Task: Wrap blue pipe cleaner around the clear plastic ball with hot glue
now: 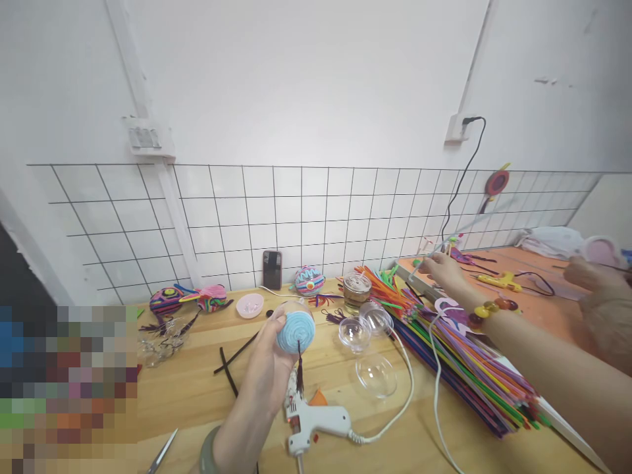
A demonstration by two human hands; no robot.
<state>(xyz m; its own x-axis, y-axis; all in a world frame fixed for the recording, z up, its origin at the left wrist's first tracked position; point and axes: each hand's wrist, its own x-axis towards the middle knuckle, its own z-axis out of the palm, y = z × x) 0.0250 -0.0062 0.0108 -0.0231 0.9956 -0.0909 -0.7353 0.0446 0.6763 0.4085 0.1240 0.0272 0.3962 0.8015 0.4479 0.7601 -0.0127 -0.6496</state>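
My left hand (276,359) is wrapped round a ball (296,327) whose near face is covered in coiled light-blue fuzzy stem, with a dark tassel (299,375) hanging from it. Just below it, a white hot glue gun (316,421) rests on the wooden table. Stretched far to the right, my right hand (442,271), with a beaded bracelet at the wrist, pinches a long pale-blue pipe cleaner (474,225). Under that forearm lies a thick bundle of coloured pipe cleaners (464,368).
Clear plastic half-shells (376,376) and a lidded cup (357,293) stand mid-table. Behind are a phone (272,270), a pink dish (249,305) and decorated balls (309,281). Scissors (162,451) lie front left. Another person's hand (592,276) is at the right, near a yellow glue gun (500,282).
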